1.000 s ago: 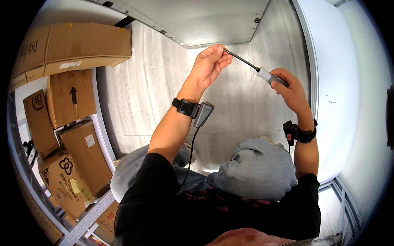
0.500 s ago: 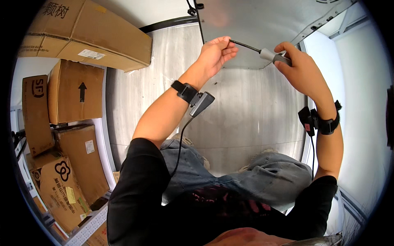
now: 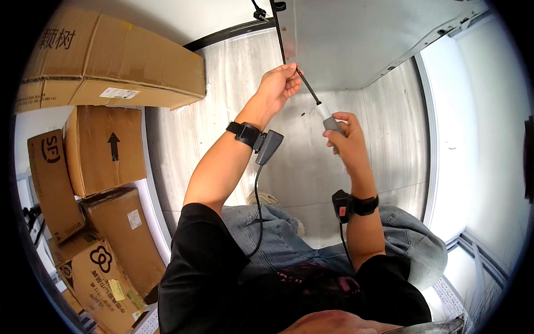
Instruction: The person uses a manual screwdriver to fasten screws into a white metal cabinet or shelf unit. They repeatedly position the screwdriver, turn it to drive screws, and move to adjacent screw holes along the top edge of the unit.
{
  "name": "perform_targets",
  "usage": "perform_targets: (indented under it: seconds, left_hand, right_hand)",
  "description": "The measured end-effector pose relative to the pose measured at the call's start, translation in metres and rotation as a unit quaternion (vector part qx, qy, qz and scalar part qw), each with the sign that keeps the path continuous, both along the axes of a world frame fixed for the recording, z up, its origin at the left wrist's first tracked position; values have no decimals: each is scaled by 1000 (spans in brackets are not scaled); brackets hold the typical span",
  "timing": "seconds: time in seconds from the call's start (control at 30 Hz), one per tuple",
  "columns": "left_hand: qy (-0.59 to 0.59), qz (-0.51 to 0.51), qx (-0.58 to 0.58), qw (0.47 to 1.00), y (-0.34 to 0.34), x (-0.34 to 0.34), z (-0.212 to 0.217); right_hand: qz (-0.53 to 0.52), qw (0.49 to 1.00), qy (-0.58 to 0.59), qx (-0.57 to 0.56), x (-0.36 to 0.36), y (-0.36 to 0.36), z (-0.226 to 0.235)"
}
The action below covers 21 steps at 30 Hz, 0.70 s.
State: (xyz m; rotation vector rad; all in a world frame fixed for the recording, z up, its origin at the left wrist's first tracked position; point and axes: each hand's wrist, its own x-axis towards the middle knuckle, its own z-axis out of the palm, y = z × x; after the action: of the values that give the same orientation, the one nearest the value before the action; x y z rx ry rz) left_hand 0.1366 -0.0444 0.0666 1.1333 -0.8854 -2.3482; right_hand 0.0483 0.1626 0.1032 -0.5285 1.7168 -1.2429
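One left hand (image 3: pixel 276 88) and one right hand (image 3: pixel 350 140) are showing, with one screwdriver (image 3: pixel 332 126). Two wrist-worn devices (image 3: pixel 269 147) are trailing two black cords (image 3: pixel 260 216). At least five cardboard boxes (image 3: pixel 125 150) are standing in view; one metal panel (image 3: pixel 361 44) and one black plug (image 3: pixel 260 14) are also appearing, as are two black sleeves (image 3: pixel 203 250).

Screwdriver shaft (image 3: pixel 309 87) looks metal, its handle (image 3: pixel 332 126) matt plastic.

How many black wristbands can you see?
2. One black wristband, bearing a dark gray box, is around the wrist of the left hand; another black wristband, bearing a small black box, is around the wrist of the right hand.
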Motion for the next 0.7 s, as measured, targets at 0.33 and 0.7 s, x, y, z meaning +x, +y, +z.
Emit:
perform_targets:
  seconds: [0.33,0.7]
  left_hand:
    - [-25,-9,-52,998,-8,10,-8]
    - [-46,-30,-84,995,-10,4,0]
  right_hand:
    - [-20,988,-121,-93,46,-19,-33]
    - [-54,980,-154,-117,61,-25,-34]
